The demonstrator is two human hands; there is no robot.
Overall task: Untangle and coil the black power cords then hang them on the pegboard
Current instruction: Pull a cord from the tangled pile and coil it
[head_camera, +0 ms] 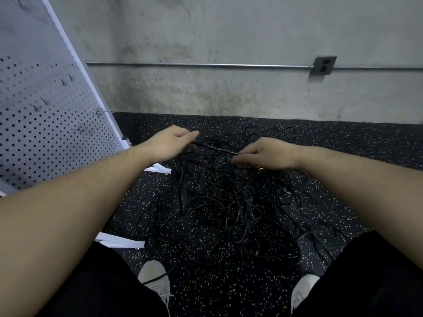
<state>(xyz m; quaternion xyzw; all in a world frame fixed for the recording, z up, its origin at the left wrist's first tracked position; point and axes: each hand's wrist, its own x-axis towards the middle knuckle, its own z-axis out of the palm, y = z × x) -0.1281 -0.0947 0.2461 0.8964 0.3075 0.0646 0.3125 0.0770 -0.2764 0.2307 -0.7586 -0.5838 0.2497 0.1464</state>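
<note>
A large tangle of black power cords [224, 202] lies on the speckled black floor in front of me. Both arms reach over its far side. My left hand [170, 143] pinches one end of a short straight stretch of black cord [215, 147]. My right hand [266, 154] pinches the other end, fingers pointing left. That stretch runs taut between the two hands just above the pile. The white pegboard [45, 124] leans at the left, with several small metal hooks [100, 112] on it and no cord hanging there.
White feet of the pegboard stand [158, 168] lie on the floor at left, another white foot [121, 242] near my left knee. My white shoes [155, 280] stand at the pile's near edge. A concrete wall with a conduit pipe and outlet box [324, 65] is behind.
</note>
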